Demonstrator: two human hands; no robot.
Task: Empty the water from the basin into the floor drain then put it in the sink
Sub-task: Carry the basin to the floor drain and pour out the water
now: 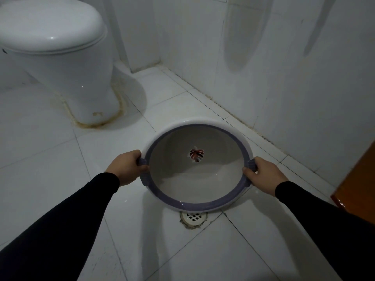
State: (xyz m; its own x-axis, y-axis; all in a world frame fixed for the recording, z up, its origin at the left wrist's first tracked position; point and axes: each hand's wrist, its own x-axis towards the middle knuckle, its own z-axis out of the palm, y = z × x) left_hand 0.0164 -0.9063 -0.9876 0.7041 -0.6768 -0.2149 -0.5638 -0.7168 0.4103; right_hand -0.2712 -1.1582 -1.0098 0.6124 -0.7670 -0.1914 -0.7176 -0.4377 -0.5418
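Observation:
A round white basin with a purple rim and a red leaf print on its bottom hangs tilted toward me, its near rim lowest and right above the floor drain. A shallow pool of water lies in the lower part of the basin. My left hand grips the purple handle on the basin's left side. My right hand grips the handle on its right side. The round white drain grate is partly covered by the basin's rim. No sink is in view.
A white toilet with its lid down stands at the back left. White tiled walls run along the back and right. An orange-brown door edge is at the right. The floor is white tile.

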